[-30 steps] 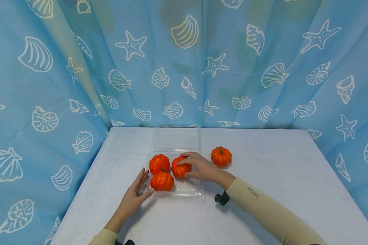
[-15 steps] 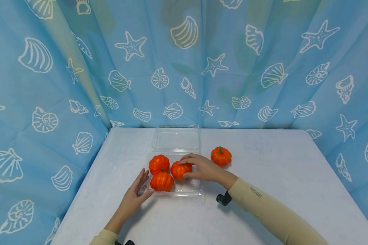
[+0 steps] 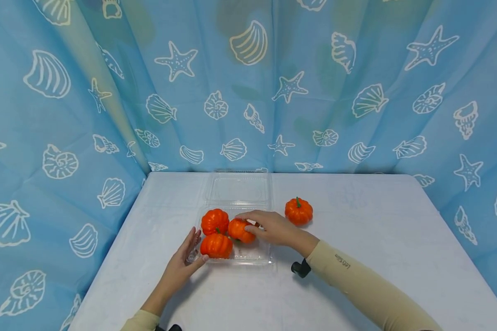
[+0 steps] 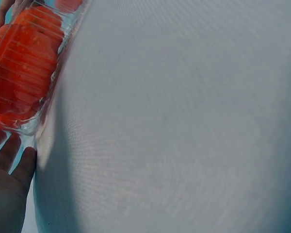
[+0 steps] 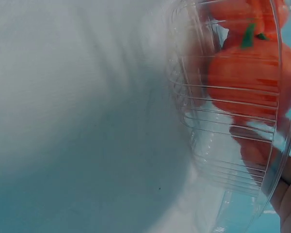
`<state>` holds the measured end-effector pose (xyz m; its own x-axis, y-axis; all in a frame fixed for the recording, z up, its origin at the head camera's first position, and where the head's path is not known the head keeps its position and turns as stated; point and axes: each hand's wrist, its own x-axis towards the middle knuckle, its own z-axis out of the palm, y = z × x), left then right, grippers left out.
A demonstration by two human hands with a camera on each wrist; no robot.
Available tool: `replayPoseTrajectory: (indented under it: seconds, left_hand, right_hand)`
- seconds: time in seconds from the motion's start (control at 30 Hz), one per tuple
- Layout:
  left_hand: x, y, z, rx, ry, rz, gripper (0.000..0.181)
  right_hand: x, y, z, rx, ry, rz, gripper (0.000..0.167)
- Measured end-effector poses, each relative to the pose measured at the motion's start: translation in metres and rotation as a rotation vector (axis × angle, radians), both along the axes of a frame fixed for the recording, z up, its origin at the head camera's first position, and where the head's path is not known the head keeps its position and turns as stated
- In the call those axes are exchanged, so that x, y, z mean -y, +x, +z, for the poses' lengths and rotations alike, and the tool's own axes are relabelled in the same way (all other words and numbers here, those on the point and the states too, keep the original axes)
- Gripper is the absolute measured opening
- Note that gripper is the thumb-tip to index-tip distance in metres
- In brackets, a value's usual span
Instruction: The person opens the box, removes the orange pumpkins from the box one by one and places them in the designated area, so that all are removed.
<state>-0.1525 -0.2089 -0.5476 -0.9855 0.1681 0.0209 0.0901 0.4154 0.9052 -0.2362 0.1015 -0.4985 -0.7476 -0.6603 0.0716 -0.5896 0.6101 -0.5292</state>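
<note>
A clear plastic clamshell container (image 3: 254,258) lies on the table with its lid (image 3: 240,189) folded back flat. Two orange toy pumpkins, a rear one (image 3: 214,221) and a front one (image 3: 216,246), sit in its left half. My right hand (image 3: 275,228) reaches in from the right and grips a third pumpkin (image 3: 239,231), pressed up against those two. Through the clear wall in the right wrist view, a pumpkin (image 5: 250,73) shows a green stem. My left hand (image 3: 181,262), fingers spread and nearly straight, rests against the container's left side.
Another orange pumpkin (image 3: 299,211) with an upright green stem stands on the white tablecloth (image 3: 356,230), right of the container. Behind the table hangs a blue curtain (image 3: 248,92) printed with shells and starfish.
My right hand has turned the pumpkin it grips and shifted it slightly left and lower. The front pumpkin has nudged a little left. My left hand has stayed put.
</note>
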Motion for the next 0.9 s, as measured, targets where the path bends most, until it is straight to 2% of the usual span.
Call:
replayPoseTrajectory:
  seconds: [0.2, 0.4, 0.53, 0.9]
  left_hand:
    - [0.0004, -0.0008, -0.0017, -0.002, 0.001, -0.003, 0.093]
    - [0.0013, -0.0005, -0.0018, -0.004, -0.006, 0.003, 0.093]
    - [0.0009, -0.0004, -0.0016, -0.007, -0.012, 0.005, 0.093]
    - [0.0010, 0.0007, -0.0007, -0.011, -0.009, 0.003, 0.093]
  right_hand:
    - [0.0009, -0.0005, 0.0028, 0.001, 0.021, -0.014, 0.044]
    - [0.0015, -0.0012, 0.0027, 0.061, 0.010, -0.021, 0.060]
    - [0.0016, -0.0019, 0.0020, 0.046, 0.031, -0.018, 0.067]
    - [0.0026, -0.0001, 0.0034, 0.024, 0.071, -0.002, 0.068]
